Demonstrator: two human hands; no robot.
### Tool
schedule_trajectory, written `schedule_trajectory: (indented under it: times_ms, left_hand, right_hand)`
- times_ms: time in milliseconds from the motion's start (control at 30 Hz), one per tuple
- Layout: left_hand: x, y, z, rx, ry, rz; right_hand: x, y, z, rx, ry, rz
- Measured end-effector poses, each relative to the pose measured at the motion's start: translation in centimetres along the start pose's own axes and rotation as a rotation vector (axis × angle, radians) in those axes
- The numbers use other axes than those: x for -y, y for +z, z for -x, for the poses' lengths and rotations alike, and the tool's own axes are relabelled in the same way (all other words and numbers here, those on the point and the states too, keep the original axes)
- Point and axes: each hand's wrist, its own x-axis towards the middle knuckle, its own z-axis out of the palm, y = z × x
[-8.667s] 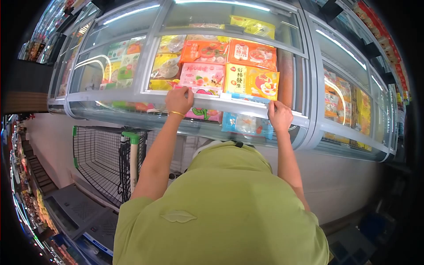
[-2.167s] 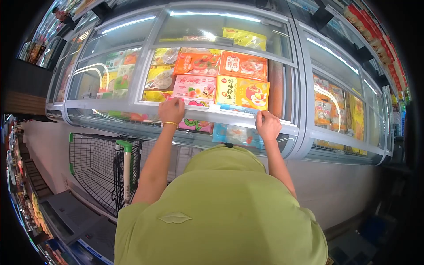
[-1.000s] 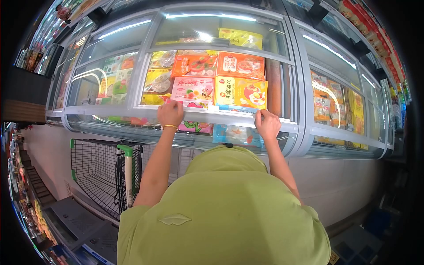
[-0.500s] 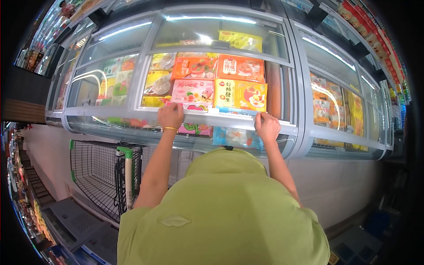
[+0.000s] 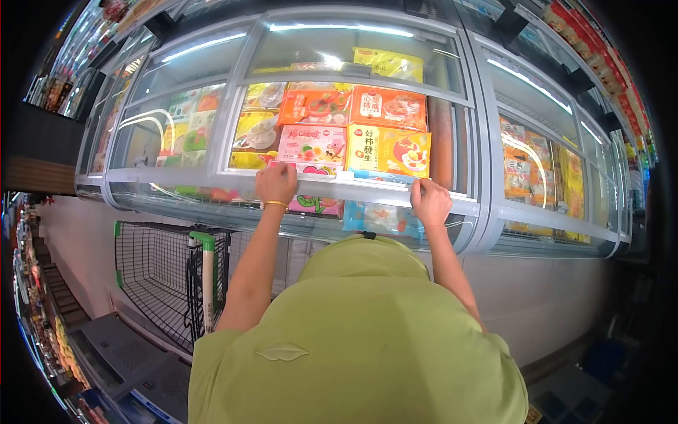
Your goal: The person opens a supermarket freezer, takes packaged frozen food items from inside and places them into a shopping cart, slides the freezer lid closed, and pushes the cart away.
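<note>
My left hand (image 5: 276, 182), a gold bracelet at its wrist, has its fingers curled over the front rail (image 5: 385, 189) of a glass-topped chest freezer. Farther right along that rail, my right hand (image 5: 431, 203) grips it in the same way. Just beyond my left hand lies a pink food packet (image 5: 311, 146). A yellow-orange box (image 5: 389, 151) is close behind my right hand, with a blue packet (image 5: 382, 218) showing through the lower front glass. Orange boxes (image 5: 388, 107) and yellow bags (image 5: 256, 131) lie deeper inside. Neither hand holds a packet.
A wire shopping cart (image 5: 159, 272) with a green-ended handle stands at my left, against the freezer side. More freezer compartments with packets (image 5: 526, 169) continue to the right and left. Stocked shelves (image 5: 600, 56) rise behind. A sliding glass lid (image 5: 353, 53) covers the back part.
The whole view has shifted slightly to the right. Both hands stay at the same places on the rail, and the packets have not moved.
</note>
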Motion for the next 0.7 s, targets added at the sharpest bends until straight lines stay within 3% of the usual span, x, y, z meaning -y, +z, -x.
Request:
schedule_trajectory:
  times_ms: [700]
  left_hand:
    - [0.25,0.25,0.0,-0.02,-0.014,0.042]
  right_hand:
    - [-0.13,0.31,0.08,0.015,0.004,-0.003]
